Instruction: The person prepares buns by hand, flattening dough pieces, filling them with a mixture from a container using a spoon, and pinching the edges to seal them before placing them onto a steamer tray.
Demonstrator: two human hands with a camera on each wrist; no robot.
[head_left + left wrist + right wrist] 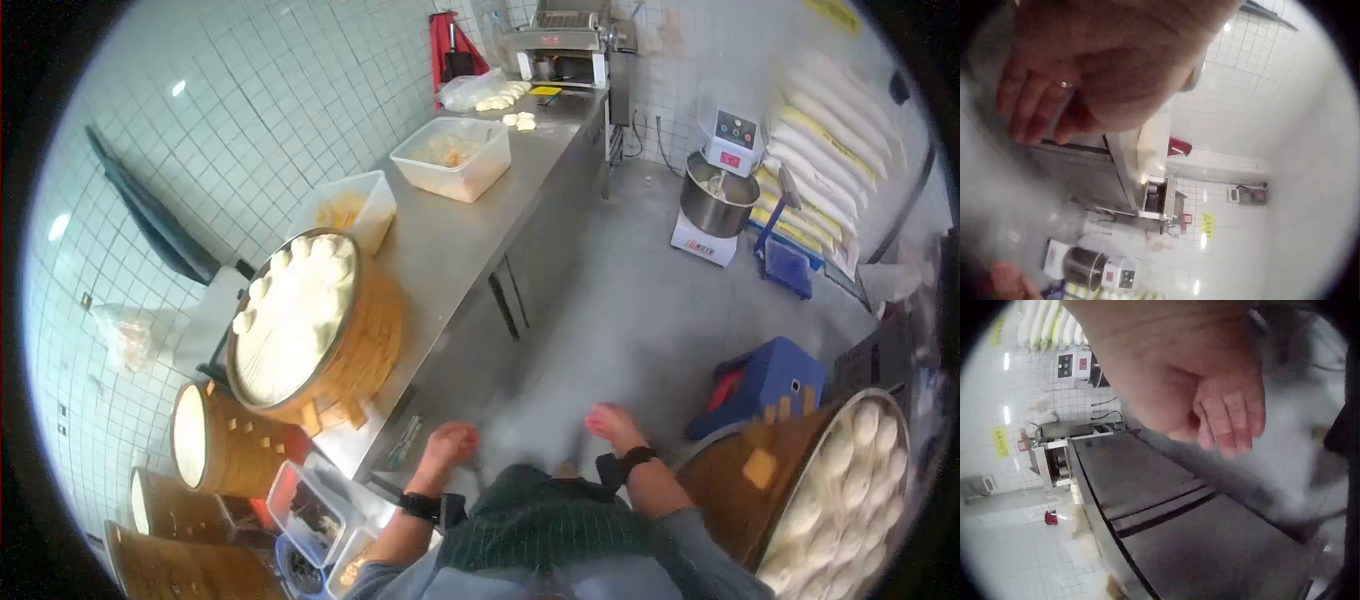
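My left hand [450, 445] hangs in front of the body, beside the near end of the steel table [450, 270]. In the left wrist view its fingers [1038, 109] are loosely bent, one wears a ring, and nothing is held. My right hand [615, 425] is held over the floor, also bare, with fingers [1229, 422] relaxed and slightly curled in the right wrist view. Closest to the left hand is a large bamboo steamer [375, 330] with white buns [325, 250] along part of its pale liner. To the right stands another steamer [725, 490], filled with buns [845, 490].
Plastic tubs of filling [455, 185] stand on the table, with dough pieces [505, 97] and a dough-rolling machine [560, 45] beyond. A dough mixer [720, 195], stacked sacks [830, 150] and a blue stool [770, 380] line the right. More steamers [240, 450] crowd the lower left.
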